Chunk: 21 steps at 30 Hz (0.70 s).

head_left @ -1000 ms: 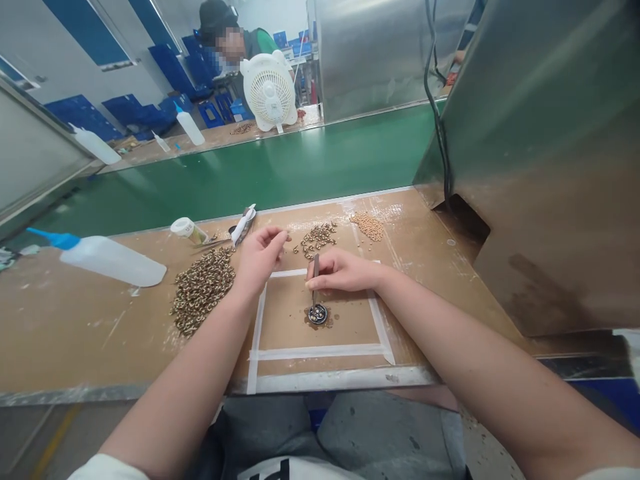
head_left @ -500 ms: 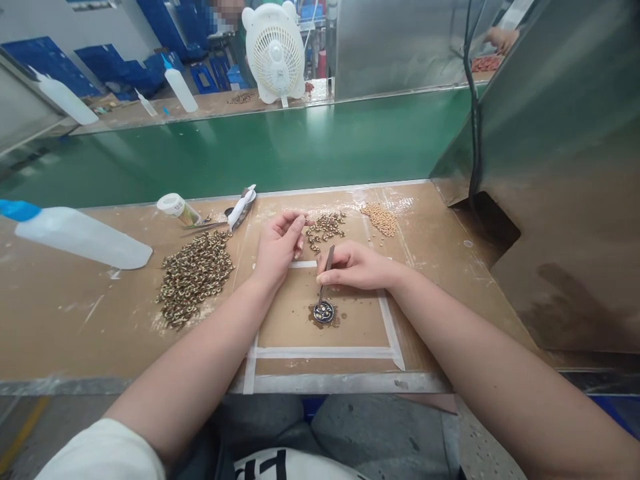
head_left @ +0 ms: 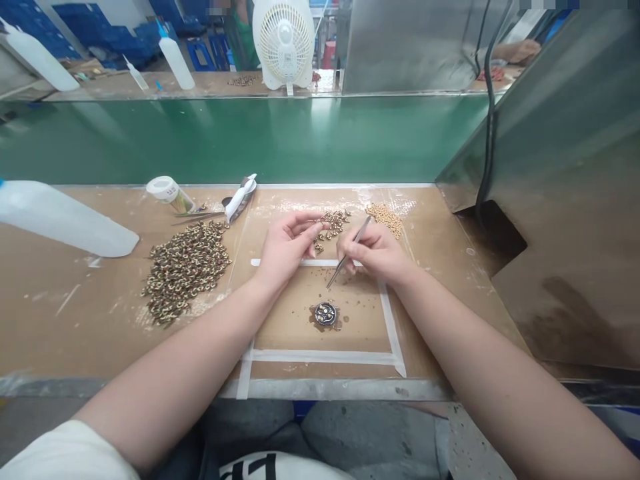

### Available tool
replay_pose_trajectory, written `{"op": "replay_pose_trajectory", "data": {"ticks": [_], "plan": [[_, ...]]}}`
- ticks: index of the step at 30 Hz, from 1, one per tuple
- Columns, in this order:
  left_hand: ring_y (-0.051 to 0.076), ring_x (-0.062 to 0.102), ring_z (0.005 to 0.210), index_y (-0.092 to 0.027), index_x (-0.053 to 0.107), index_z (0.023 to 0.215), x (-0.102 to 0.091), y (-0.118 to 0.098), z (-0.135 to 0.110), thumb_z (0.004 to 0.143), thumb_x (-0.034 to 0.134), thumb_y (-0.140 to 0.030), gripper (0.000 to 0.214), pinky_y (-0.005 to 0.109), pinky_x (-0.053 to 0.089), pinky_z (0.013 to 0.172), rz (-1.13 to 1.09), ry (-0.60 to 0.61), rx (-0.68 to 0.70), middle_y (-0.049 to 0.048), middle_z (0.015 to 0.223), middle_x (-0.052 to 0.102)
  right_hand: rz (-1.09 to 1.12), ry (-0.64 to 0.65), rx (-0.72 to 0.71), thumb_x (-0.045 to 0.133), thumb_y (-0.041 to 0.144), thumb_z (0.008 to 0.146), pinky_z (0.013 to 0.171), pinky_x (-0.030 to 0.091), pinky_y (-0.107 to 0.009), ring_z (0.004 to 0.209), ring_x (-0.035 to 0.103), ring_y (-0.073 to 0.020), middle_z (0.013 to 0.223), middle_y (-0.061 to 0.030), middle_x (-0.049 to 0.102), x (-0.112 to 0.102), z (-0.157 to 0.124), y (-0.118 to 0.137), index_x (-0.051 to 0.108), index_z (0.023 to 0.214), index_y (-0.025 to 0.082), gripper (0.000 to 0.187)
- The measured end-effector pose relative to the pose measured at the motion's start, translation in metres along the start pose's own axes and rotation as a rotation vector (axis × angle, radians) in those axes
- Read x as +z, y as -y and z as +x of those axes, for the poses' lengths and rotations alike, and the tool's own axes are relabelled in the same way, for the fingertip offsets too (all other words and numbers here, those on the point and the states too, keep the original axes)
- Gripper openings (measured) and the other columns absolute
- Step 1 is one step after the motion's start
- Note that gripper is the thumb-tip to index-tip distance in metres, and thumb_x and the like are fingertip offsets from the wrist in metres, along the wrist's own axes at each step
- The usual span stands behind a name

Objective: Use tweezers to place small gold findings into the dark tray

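My right hand (head_left: 375, 252) is closed around metal tweezers (head_left: 345, 260), whose tips point down and left, clear of the disc. Below them a small round dark disc (head_left: 326, 313) with pale spots and a shiny rim lies flat on a wet patch of the board. My left hand (head_left: 293, 241) is pinched at the near left edge of a small heap of brown-and-gold curved pieces (head_left: 336, 223); whatever is between its fingertips is too small to make out. Just beyond my right hand is a pile of small tan beads (head_left: 386, 219).
A larger heap of brown-and-gold pieces (head_left: 187, 270) lies left of my forearm. Behind it are a white-lidded jar (head_left: 170, 193) and a second pair of tweezers (head_left: 200, 215). A big squeeze bottle (head_left: 65, 220) lies far left. Past the green belt (head_left: 225, 140) stands a fan (head_left: 284, 43).
The tweezers have lifted off the disc, and my right hand has shifted slightly right. My left hand stays by the small heap, its fingers moved a little. The camera view has shifted slightly.
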<state>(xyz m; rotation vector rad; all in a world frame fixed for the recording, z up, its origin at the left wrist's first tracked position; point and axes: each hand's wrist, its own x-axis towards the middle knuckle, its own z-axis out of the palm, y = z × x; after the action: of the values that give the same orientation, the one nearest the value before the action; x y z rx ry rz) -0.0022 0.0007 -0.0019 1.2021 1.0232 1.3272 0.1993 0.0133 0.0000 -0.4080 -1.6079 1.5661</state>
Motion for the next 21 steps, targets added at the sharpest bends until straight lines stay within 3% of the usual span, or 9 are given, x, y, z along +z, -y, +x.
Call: {"op": "replay_pose_trajectory", "data": {"ticks": [5,8,13,17,21], "plan": [[0.005,0.056,0.041,-0.018,0.076,0.113,0.003,0.000,-0.007,0.089,0.082,-0.025,0.026,0.020,0.049,0.043,0.085,0.043,-0.051,0.0101,0.101,0.083,0.004,-0.540,-0.132,0.080,0.053,0.092,0.046,0.040,-0.024,0.045,0.051,-0.0097,0.054,0.0045,0.059,-0.010,0.006,-0.004,0.070,0.077,0.022,0.036],[0.005,0.055,0.040,-0.018,0.075,0.115,0.004,0.000,-0.009,0.089,0.082,-0.025,0.027,0.020,0.050,0.043,0.144,0.051,-0.082,0.0104,0.099,0.083,-0.041,-0.646,-0.157,0.081,0.050,0.092,0.046,0.040,-0.024,0.045,0.051,-0.0092,0.055,0.0040,0.059,-0.013,0.008,-0.007,0.070,0.075,0.021,0.035],[0.005,0.054,0.039,-0.018,0.072,0.120,0.006,-0.003,-0.008,0.088,0.083,-0.025,0.034,0.020,0.048,0.040,0.125,0.002,-0.075,0.0095,0.096,0.083,-0.182,-0.557,-0.141,0.081,0.049,0.092,0.047,0.044,-0.026,0.046,0.054,-0.0103,0.056,0.0030,0.062,-0.010,0.005,-0.003,0.072,0.075,0.021,0.034],[0.003,0.048,0.036,-0.019,0.065,0.123,0.004,-0.004,-0.005,0.086,0.085,-0.025,0.042,0.018,0.040,0.037,0.005,-0.117,-0.017,0.0074,0.096,0.083,-0.319,-0.358,-0.130,0.079,0.051,0.092,0.051,0.049,-0.028,0.052,0.060,-0.0128,0.059,0.0014,0.066,-0.006,0.003,0.003,0.074,0.075,0.022,0.034],[0.003,0.046,0.037,-0.019,0.065,0.118,0.002,-0.003,-0.002,0.084,0.086,-0.026,0.040,0.017,0.038,0.036,-0.042,-0.151,0.008,0.0075,0.098,0.082,-0.403,-0.191,-0.109,0.076,0.043,0.095,0.055,0.049,-0.028,0.057,0.062,-0.0128,0.062,0.0006,0.067,-0.005,0.002,0.001,0.074,0.075,0.021,0.030]]}}
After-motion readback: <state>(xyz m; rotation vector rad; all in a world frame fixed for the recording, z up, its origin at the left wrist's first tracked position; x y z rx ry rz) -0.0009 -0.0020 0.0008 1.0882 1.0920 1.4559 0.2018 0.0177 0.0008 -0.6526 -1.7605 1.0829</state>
